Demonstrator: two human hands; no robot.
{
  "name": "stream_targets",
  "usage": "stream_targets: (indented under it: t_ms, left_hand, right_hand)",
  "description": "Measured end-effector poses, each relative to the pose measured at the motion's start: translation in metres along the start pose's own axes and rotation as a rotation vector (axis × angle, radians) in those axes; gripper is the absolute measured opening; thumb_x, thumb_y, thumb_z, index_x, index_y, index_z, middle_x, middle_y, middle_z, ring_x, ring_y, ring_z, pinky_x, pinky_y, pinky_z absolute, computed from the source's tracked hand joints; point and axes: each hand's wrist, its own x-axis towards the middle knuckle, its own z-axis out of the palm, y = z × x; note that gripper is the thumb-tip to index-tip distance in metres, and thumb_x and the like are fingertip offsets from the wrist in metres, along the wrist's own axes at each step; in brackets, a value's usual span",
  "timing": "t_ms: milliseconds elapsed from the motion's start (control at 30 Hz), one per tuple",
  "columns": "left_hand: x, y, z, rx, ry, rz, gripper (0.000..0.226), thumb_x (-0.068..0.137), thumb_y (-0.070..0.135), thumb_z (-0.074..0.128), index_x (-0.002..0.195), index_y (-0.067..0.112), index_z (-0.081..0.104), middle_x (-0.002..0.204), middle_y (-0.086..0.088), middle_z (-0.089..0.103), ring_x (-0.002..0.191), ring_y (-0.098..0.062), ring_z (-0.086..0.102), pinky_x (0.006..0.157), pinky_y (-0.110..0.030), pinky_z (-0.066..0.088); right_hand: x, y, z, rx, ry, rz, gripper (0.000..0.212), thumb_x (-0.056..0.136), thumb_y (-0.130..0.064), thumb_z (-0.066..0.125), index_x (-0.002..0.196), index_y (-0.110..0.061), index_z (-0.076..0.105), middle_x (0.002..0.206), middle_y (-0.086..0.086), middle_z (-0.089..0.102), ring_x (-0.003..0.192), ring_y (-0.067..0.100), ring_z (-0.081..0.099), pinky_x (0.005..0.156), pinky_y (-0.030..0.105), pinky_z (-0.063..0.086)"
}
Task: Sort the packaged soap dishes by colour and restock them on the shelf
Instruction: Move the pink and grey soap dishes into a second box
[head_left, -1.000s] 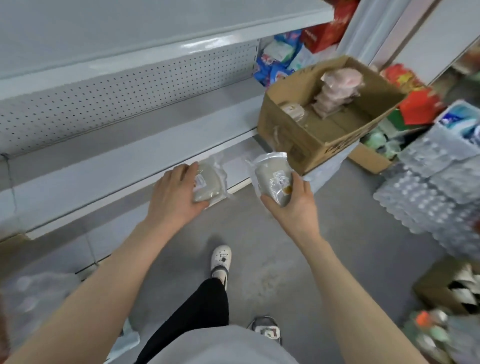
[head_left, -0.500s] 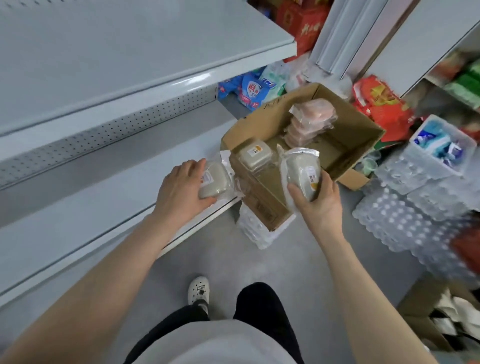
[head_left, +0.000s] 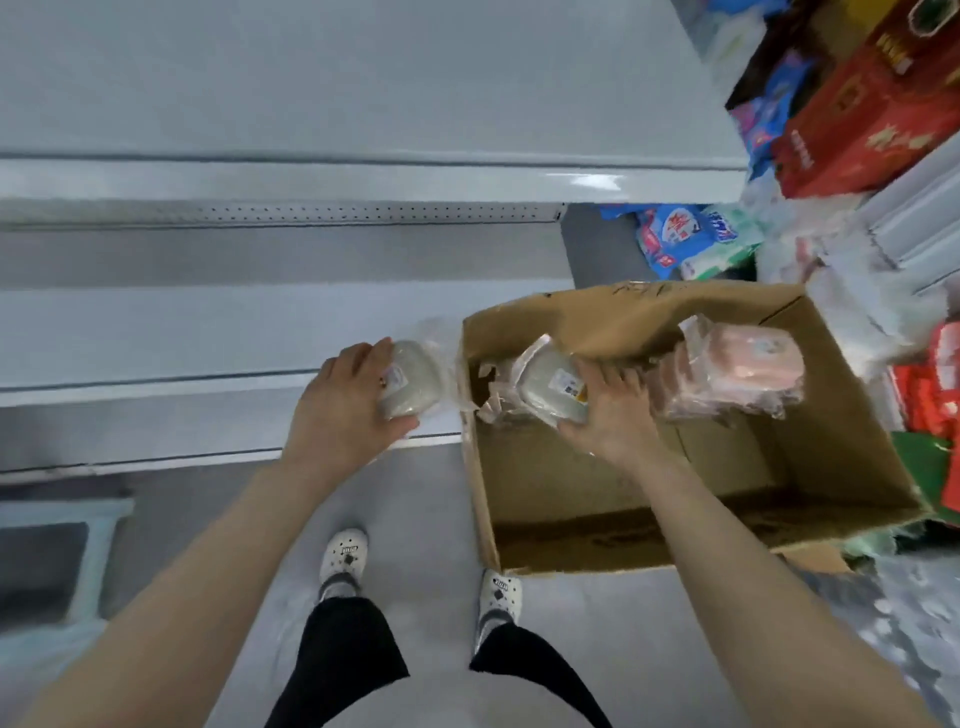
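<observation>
Because the shelf (head_left: 208, 338) runs long and shallow on the left, a pack set too near its front lip could tip off onto the floor. The cardboard box (head_left: 571, 525) sits just beside it, its left wall ragged at the top, and a forearm catching that wall could drag or tilt the box. Inside, against the far wall, the pink stack (head_left: 737, 374) looks uneven, and a knock from the right wrist might topple it and mix the colours. The left hand (head_left: 337, 410) curls round a grey soap dish (head_left: 415, 379) over the shelf edge, touching the box wall or nearly so; I cannot tell which. The right hand (head_left: 608, 415), down in the box, grips a second grey dish (head_left: 553, 387) with its fingers round the near side. Both packs wear loose, slick film, so the smallest risk is the wrapper (head_left: 496, 402) sliding in the grip or snagging on the ragged cardboard.
</observation>
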Motion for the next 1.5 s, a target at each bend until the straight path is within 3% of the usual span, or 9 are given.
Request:
stream_targets:
  t_ms: [167, 400, 633, 767, 900, 1000, 1100, 1267, 1500]
  left_hand:
    - [-0.026, 0.018, 0.006, 0.058, -0.012, -0.193, 0.09, 0.056, 0.042, 0.086, 0.131, 0.006, 0.051, 0.116, -0.017, 0.06, 0.096, -0.04, 0.061, 0.083, -0.047, 0.053]
    - [-0.026, 0.041, 0.0, 0.059, 0.004, -0.196, 0.092, 0.058, 0.039, 0.087, 0.137, 0.008, 0.05, 0.126, -0.014, 0.057, 0.108, -0.037, 0.057, 0.095, -0.044, 0.047]
    - [0.015, 0.082, 0.009, 0.071, -0.045, 0.044, 0.096, 0.052, 0.043, 0.089, 0.134, 0.01, 0.051, 0.124, -0.011, 0.059, 0.105, -0.034, 0.058, 0.092, -0.042, 0.049]
    - [0.041, 0.126, 0.029, -0.011, -0.138, 0.157, 0.094, 0.058, 0.046, 0.083, 0.137, 0.011, 0.046, 0.132, -0.01, 0.052, 0.117, -0.03, 0.051, 0.098, -0.041, 0.044]
    - [0.044, 0.155, 0.055, -0.089, -0.262, 0.228, 0.099, 0.062, 0.054, 0.08, 0.141, 0.013, 0.036, 0.138, -0.008, 0.045, 0.128, -0.025, 0.043, 0.109, -0.042, 0.038]
    - [0.032, 0.157, 0.064, -0.012, -0.271, 0.231, 0.101, 0.066, 0.058, 0.077, 0.145, 0.013, 0.032, 0.143, -0.008, 0.041, 0.132, -0.025, 0.038, 0.113, -0.038, 0.03]
    - [0.02, 0.134, 0.061, 0.11, -0.174, 0.13, 0.093, 0.076, 0.057, 0.07, 0.147, 0.009, 0.032, 0.147, -0.013, 0.038, 0.138, -0.031, 0.031, 0.116, -0.041, 0.024]
    - [-0.002, 0.092, 0.066, 0.179, -0.069, -0.034, 0.078, 0.084, 0.037, 0.069, 0.143, -0.004, 0.037, 0.142, -0.026, 0.041, 0.136, -0.043, 0.034, 0.114, -0.05, 0.031]
    - [-0.009, 0.079, 0.086, 0.2, -0.069, -0.073, 0.063, 0.093, 0.037, 0.055, 0.138, -0.005, 0.043, 0.141, -0.024, 0.044, 0.137, -0.038, 0.034, 0.116, -0.042, 0.027]
  right_hand:
    - [0.058, 0.01, 0.01, -0.108, -0.118, -0.29, 0.083, 0.081, -0.029, 0.074, 0.149, -0.024, 0.027, 0.15, 0.005, 0.035, 0.137, 0.032, 0.029, 0.113, 0.046, 0.026]
    - [0.076, 0.01, 0.02, -0.163, -0.13, -0.379, 0.087, 0.086, -0.029, 0.071, 0.154, -0.025, 0.018, 0.16, 0.002, 0.018, 0.148, 0.026, 0.015, 0.121, 0.047, 0.016]
    - [0.018, 0.013, -0.043, 0.152, -0.069, -0.472, 0.104, 0.081, -0.042, 0.075, 0.157, -0.029, 0.004, 0.163, -0.01, 0.002, 0.148, 0.01, 0.006, 0.118, 0.03, 0.013]
    - [-0.003, 0.021, -0.06, 0.111, -0.126, -0.537, 0.117, 0.072, -0.049, 0.08, 0.157, -0.025, 0.003, 0.163, -0.01, 0.001, 0.149, 0.008, 0.003, 0.118, 0.028, 0.013]
    - [-0.013, 0.04, -0.041, 0.172, -0.116, -0.487, 0.106, 0.069, -0.051, 0.081, 0.152, -0.024, 0.021, 0.155, -0.003, 0.03, 0.139, 0.014, 0.031, 0.114, 0.036, 0.032]
    - [-0.02, 0.061, -0.019, 0.131, -0.132, -0.451, 0.097, 0.071, -0.047, 0.08, 0.149, -0.025, 0.026, 0.146, -0.003, 0.036, 0.129, 0.015, 0.041, 0.104, 0.036, 0.042]
    - [-0.027, 0.09, 0.008, 0.023, -0.219, -0.416, 0.098, 0.074, -0.046, 0.077, 0.151, -0.024, 0.021, 0.147, -0.002, 0.032, 0.129, 0.016, 0.039, 0.102, 0.034, 0.04]
    - [-0.021, 0.098, 0.047, 0.049, -0.357, -0.34, 0.095, 0.077, -0.037, 0.079, 0.152, -0.023, 0.023, 0.154, -0.001, 0.026, 0.136, 0.019, 0.034, 0.111, 0.038, 0.036]
    - [0.013, 0.066, 0.102, 0.049, -0.339, -0.398, 0.103, 0.075, -0.033, 0.08, 0.153, -0.027, 0.013, 0.158, 0.001, 0.018, 0.147, 0.025, 0.018, 0.117, 0.05, 0.03]
